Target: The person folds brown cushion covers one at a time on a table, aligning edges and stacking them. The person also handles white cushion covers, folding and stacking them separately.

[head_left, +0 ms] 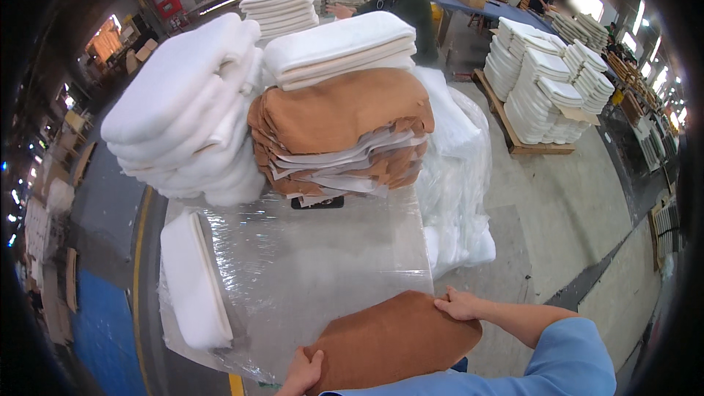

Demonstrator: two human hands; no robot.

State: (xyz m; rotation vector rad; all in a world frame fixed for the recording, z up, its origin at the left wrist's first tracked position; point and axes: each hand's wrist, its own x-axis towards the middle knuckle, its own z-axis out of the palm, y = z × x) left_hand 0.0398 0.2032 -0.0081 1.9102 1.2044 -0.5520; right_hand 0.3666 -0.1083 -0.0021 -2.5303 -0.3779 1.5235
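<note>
Blue sleeve (573,352) bent, left hand (302,372) and right hand (457,304) grip brown cloth (396,341) (by opposite edges).

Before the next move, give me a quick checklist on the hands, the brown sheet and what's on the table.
1. Right hand gripping the brown sheet: ok, it pinches the far right edge.
2. Left hand gripping the sheet: ok, thumb on top at the left edge.
3. Sheet wholly over the table: not ok, it reaches past the table's right edge in this view.
4. White pad apart from the sheet: ok, it lies at the table's left side.
5. Brown stack with even edges: not ok, its front layers are ragged.
6. Sheet's underside: cannot tell, hidden.
</note>
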